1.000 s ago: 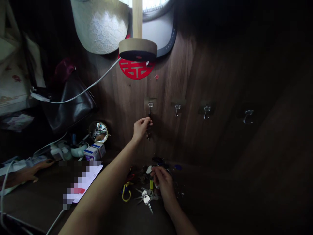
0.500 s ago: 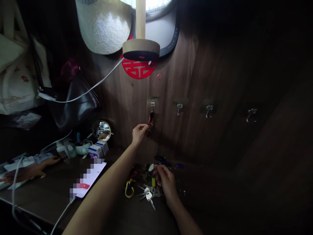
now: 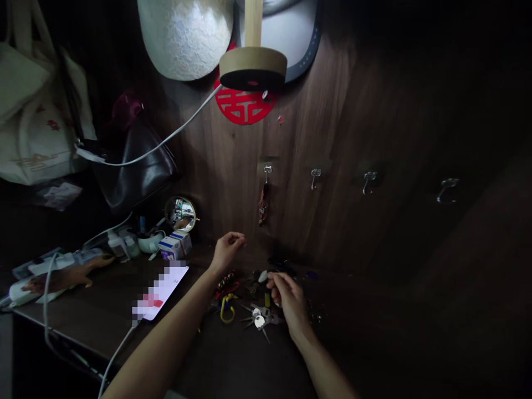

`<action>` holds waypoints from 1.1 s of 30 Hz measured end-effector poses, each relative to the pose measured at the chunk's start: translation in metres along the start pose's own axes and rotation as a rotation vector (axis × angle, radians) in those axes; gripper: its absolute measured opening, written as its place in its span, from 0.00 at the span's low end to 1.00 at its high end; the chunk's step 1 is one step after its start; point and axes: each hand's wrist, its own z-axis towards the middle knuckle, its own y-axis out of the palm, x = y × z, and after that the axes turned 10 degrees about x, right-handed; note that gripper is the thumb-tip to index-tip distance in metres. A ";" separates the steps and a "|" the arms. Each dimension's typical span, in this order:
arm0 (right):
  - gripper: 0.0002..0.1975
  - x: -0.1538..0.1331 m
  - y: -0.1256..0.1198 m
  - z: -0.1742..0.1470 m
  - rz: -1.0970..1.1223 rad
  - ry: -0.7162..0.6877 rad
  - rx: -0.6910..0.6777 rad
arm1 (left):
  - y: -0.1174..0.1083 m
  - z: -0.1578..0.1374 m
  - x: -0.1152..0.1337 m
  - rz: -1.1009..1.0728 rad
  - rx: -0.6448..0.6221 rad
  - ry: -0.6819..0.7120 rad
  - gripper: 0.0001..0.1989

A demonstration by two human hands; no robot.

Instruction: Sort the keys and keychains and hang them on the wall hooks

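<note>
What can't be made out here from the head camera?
All in the head view:
Right hand: its back hides the palm side.
Hanging cord: details too small and dark.
Lit screen: pixelation covers part.
Pale cap: top cut off by the upper edge.

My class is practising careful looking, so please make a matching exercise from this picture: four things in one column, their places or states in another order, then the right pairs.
Things
1. Reddish strap
2. Right hand
3. Round mirror
4. Left hand

Places or states
A. Just behind the small boxes
B. Curled, with nothing seen in its fingers
C. Hanging from the leftmost hook
D. Fingertips at a pale tag

Right pairs: 1-C, 2-D, 3-A, 4-B
</note>
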 end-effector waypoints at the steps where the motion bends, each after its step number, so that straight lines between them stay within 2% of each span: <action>1: 0.19 0.001 0.000 0.000 0.007 0.002 -0.001 | -0.006 -0.004 -0.002 0.016 -0.002 -0.003 0.11; 8: 0.18 0.003 0.000 0.001 0.008 0.002 -0.011 | -0.039 -0.029 -0.009 0.265 0.042 0.049 0.12; 16: 0.18 -0.001 0.002 -0.002 -0.012 -0.016 -0.010 | -0.061 -0.051 -0.016 0.317 0.064 0.070 0.14; 22: 0.19 0.002 0.001 -0.004 -0.120 -0.072 -0.036 | -0.078 -0.070 -0.024 0.592 0.004 0.139 0.11; 25: 0.14 0.000 0.001 -0.010 -0.302 -0.279 -0.137 | -0.081 -0.072 -0.025 0.685 -0.039 0.171 0.10; 29: 0.08 -0.006 0.006 -0.030 -0.557 -0.736 -0.504 | -0.079 -0.072 -0.026 0.693 -0.059 0.191 0.09; 31: 0.08 -0.008 0.011 -0.040 -0.628 -0.845 -0.658 | -0.078 -0.072 -0.027 0.681 -0.057 0.192 0.09; 33: 0.07 -0.007 0.015 -0.047 -0.660 -0.867 -0.726 | -0.078 -0.072 -0.027 0.660 -0.054 0.196 0.08</action>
